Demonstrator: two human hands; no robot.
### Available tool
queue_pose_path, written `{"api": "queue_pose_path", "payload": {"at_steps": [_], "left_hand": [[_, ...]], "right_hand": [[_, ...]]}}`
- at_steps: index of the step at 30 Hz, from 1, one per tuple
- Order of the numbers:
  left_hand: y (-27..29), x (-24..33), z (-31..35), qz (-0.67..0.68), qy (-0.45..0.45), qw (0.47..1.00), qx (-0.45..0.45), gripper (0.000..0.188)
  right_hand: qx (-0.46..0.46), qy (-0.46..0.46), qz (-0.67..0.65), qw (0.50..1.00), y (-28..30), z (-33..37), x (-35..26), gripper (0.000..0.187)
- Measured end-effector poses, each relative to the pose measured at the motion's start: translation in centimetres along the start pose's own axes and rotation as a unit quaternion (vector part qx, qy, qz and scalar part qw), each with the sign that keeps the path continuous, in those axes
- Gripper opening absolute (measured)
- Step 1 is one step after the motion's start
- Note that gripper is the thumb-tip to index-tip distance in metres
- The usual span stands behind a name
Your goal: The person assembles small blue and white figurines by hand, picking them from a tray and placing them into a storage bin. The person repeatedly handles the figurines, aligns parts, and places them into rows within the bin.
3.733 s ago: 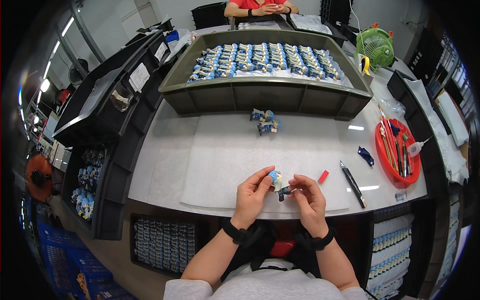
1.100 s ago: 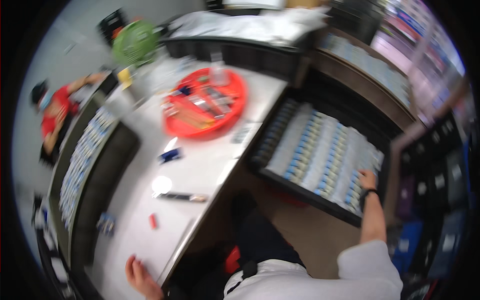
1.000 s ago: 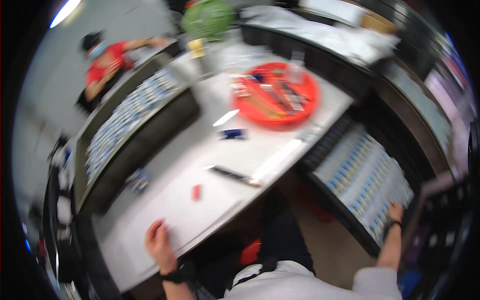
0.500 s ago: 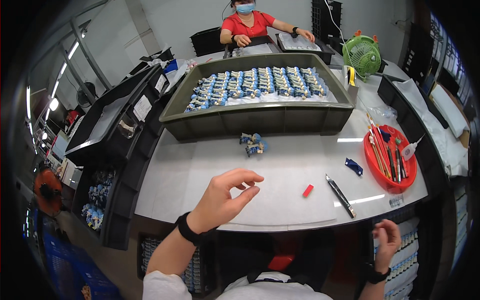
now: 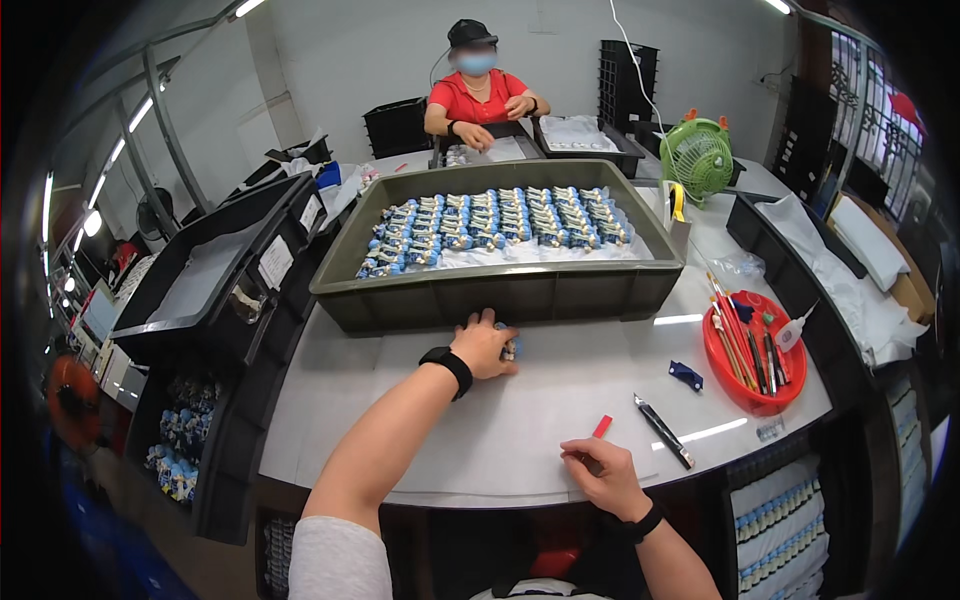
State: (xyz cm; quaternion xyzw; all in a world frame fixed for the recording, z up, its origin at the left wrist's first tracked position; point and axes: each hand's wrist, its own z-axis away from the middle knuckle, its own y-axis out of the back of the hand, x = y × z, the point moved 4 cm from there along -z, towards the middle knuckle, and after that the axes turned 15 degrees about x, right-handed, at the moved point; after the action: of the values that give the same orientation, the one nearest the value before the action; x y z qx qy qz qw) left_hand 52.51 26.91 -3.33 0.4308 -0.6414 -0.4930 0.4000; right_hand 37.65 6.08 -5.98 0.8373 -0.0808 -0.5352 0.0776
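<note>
On the white table, my left hand (image 5: 482,347) reaches out to the front wall of the big tray. Its fingers and thumb are curled around a small blue-and-cream figurine (image 5: 512,350), which pokes out at the right of the hand; the palm hides the rest, and a second figurine cannot be made out. My right hand (image 5: 606,478) hovers at the table's near edge with loosely bent fingers, a gap between thumb and forefinger, and nothing visible in it. Just beyond its knuckles lies a red block (image 5: 602,426). A dark-handled craft knife (image 5: 664,432) lies to its right.
A grey-green tray (image 5: 490,297) holds rows of similar figurines. At right are a red bowl (image 5: 712,352) of brushes and tools, and a dark blue piece (image 5: 686,375). Black bins (image 5: 190,345) stand at left. Across sits a co-worker (image 5: 482,98) in red, near a green fan (image 5: 697,160).
My left hand has moved forward and closed around a figurine. My right hand has come up and left, near the red block. The view has tilted up a little.
</note>
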Motion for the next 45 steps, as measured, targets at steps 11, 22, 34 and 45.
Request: {"api": "queue_pose_path", "payload": {"at_steps": [11, 22, 34, 45], "left_hand": [[2.9, 0.3, 6.2, 0.100, -0.073, 0.987, -0.102, 0.071], [14.8, 1.5, -7.5, 0.187, -0.184, 0.946, 0.190, 0.033], [3.0, 5.0, -27.4, 0.011, -0.143, 0.989, -0.025, 0.062], [-2.4, 5.2, -30.4, -0.124, -0.092, 0.981, -0.121, 0.077]], "right_hand": [[0.010, -0.005, -0.010, 1.000, 0.0, 0.0, -0.4, 0.017], [0.221, 0.091, 0.086, 0.967, 9.4, 0.4, -1.5, 0.016], [0.345, 0.084, 0.257, 0.899, 16.5, 2.2, 5.5, 0.027], [0.267, 0.150, 0.317, 0.898, 16.6, 1.4, 5.3, 0.022]]}}
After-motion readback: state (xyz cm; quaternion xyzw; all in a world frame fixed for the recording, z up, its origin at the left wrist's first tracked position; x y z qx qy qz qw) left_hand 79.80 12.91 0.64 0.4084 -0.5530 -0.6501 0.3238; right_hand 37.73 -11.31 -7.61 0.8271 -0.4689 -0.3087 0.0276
